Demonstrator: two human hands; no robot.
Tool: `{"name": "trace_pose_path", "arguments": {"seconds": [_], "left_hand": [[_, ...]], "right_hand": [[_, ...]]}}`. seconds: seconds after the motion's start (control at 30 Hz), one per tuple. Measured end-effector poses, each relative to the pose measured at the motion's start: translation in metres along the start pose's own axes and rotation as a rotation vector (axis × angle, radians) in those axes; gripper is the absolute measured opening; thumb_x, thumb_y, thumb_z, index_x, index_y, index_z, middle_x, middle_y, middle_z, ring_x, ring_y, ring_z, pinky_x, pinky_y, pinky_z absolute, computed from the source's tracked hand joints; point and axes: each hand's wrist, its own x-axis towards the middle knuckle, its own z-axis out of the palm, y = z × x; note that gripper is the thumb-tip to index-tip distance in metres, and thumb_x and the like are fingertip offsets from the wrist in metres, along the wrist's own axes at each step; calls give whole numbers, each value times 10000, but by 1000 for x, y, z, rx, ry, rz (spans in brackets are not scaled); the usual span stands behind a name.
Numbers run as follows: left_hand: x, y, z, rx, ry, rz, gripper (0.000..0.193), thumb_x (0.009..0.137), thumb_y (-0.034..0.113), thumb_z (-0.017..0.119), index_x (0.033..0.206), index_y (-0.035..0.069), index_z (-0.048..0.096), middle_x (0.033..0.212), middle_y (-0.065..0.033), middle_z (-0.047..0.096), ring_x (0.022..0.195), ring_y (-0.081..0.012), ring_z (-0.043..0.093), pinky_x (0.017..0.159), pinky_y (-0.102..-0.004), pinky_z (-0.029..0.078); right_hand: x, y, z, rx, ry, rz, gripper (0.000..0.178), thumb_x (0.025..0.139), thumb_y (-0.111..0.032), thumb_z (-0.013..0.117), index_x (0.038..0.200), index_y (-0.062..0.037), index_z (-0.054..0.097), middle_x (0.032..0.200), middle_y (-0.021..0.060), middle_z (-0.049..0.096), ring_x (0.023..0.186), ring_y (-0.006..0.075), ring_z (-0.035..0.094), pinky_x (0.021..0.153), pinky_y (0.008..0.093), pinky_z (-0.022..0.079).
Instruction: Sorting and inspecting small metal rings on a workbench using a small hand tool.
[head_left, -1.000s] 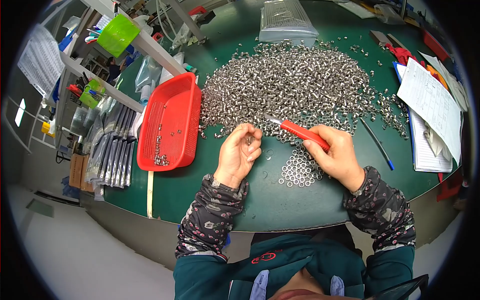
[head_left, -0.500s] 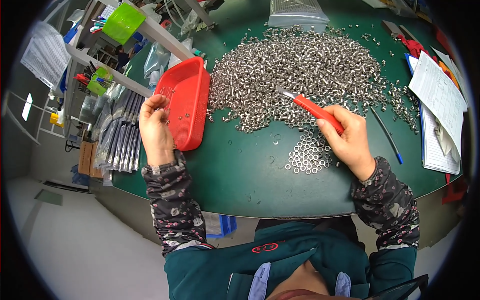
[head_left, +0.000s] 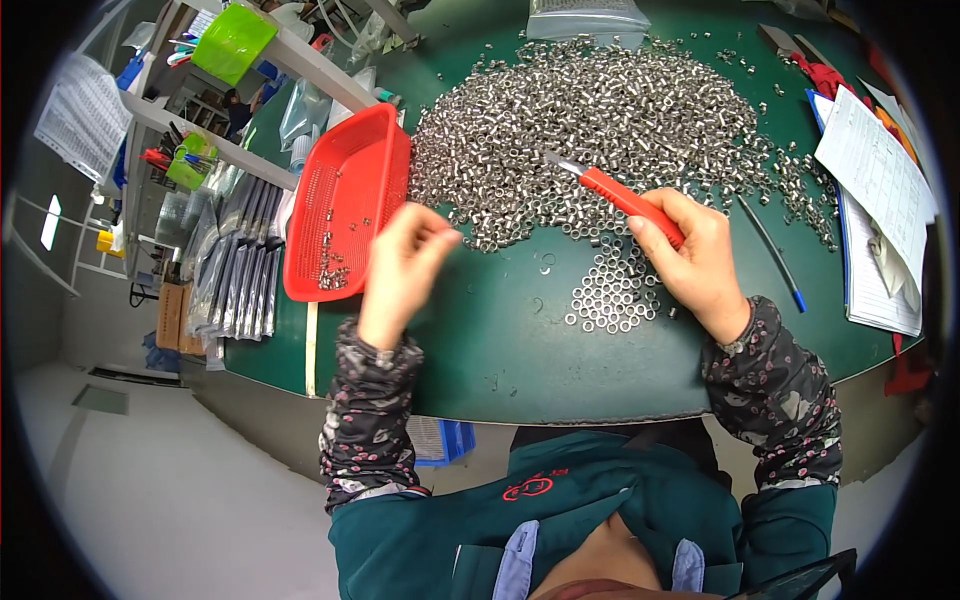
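My right hand (head_left: 695, 260) is closed around the red handle of a utility knife (head_left: 630, 203). Its blade points up and to the left, over the near part of a wide heap of small metal rings (head_left: 590, 130). My left hand (head_left: 398, 275) hovers just right of the red plastic basket (head_left: 345, 185), its curled fingers pointing right. Motion blurs the fingers, and whether they hold anything cannot be made out. Some small metal pieces (head_left: 332, 272) lie in the basket's near end. Below the knife, a patch of loose rings (head_left: 612, 295) lies flat on the green table.
A pen (head_left: 775, 255) lies right of the heap, beside papers on a clipboard (head_left: 880, 200). Behind the heap is a clear plastic bag (head_left: 588, 20). Bagged dark items (head_left: 240, 265) are stacked left of the basket, near a white rack (head_left: 215, 145) with green holders.
My left hand has moved right, from over the basket to beside it. The basket has shifted slightly left, and pieces now show in its near end. My right hand keeps the knife nearly still.
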Motion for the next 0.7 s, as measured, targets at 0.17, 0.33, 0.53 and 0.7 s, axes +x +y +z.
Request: {"name": "trace_pose_path", "arguments": {"seconds": [0.17, 0.33, 0.53, 0.7], "left_hand": [[1, 13, 43, 241, -20, 171, 135, 677, 102, 634, 714, 39, 520, 693, -71, 525, 645, -231, 514, 578, -304, 417], [8, 7, 57, 431, -23, 301, 129, 631, 68, 642, 719, 51, 548, 752, -65, 470, 771, -243, 463, 686, -331, 383], [8, 7, 63, 432, -56, 269, 134, 636, 68, 648, 735, 38, 563, 759, -66, 471, 793, -233, 456, 713, -317, 373], [8, 4, 59, 381, -38, 346, 133, 657, 58, 634, 753, 29, 547, 762, -66, 468, 768, -221, 459, 689, -307, 380]], "right_hand": [[0, 2, 2, 6, 6, -16, 137, 729, -148, 600, 763, -17, 580, 565, 95, 536, 457, 175, 518, 433, 279, 387], [0, 2, 1, -6, 7, -26, 134, 724, -155, 602, 764, -28, 584, 563, 94, 535, 461, 184, 522, 437, 282, 392], [-1, 0, 0, -14, -2, -21, 150, 716, -170, 609, 771, -32, 586, 572, 102, 539, 474, 205, 534, 445, 292, 401], [-1, 2, 1, -22, -20, -15, 154, 715, -170, 609, 779, -32, 586, 584, 105, 542, 485, 207, 537, 452, 293, 405]]}}
